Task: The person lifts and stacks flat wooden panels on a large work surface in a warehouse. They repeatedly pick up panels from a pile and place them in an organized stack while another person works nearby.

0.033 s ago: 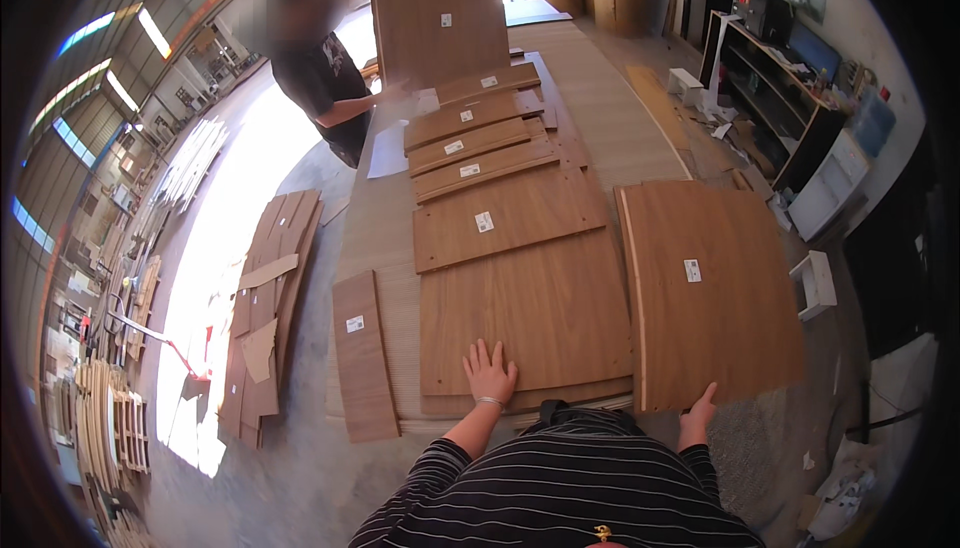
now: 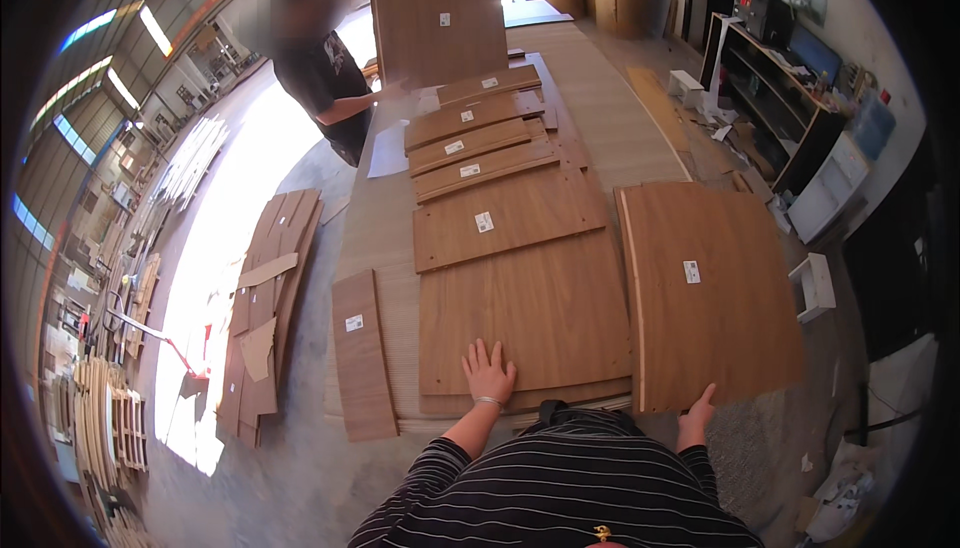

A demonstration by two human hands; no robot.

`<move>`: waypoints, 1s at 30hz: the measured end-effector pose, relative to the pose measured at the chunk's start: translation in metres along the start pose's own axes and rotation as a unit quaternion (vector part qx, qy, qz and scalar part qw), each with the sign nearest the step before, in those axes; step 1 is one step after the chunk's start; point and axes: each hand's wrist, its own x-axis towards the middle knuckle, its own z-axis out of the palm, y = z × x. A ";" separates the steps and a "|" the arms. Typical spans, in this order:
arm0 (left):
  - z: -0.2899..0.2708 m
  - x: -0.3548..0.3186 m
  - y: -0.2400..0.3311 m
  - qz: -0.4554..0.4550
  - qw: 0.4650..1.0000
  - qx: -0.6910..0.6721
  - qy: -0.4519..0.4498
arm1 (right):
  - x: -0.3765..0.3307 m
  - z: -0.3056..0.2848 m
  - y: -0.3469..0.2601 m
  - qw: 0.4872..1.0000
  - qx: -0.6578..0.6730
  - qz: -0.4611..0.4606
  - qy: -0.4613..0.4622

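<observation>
My left hand (image 2: 490,373) lies flat, fingers spread, on the near part of a large brown wood-grain panel (image 2: 540,318). At the right, my right hand (image 2: 700,410) grips the near edge of another large panel (image 2: 730,298); its thumb shows on the edge and the other fingers are mostly hidden beneath. That panel carries a white label and juts past the table's right side. Beyond my left hand, a smaller labelled panel (image 2: 510,218) rests on the large one. Several narrow labelled boards (image 2: 485,176) overlap farther up. A separate narrow board (image 2: 362,358) lies to the left.
Across the table, a person (image 2: 330,78) in dark clothes holds a panel (image 2: 440,28) upright. Corrugated cardboard (image 2: 590,68) covers the table. Stacked boards (image 2: 270,298) lie on the floor at left. A black shelf (image 2: 770,88) and white stools (image 2: 815,283) stand at right.
</observation>
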 end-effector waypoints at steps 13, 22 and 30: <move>0.002 0.000 0.000 -0.012 1.000 -0.006 0.007 | -0.008 -0.001 -0.012 0.996 0.042 0.058 -0.048; 0.016 0.015 0.049 -0.031 0.975 -0.199 -0.092 | 0.042 -0.032 -0.045 0.994 0.084 0.050 -0.046; 0.025 0.001 0.184 0.063 0.807 -0.474 -0.345 | 0.081 -0.053 -0.105 0.999 0.031 -0.007 0.015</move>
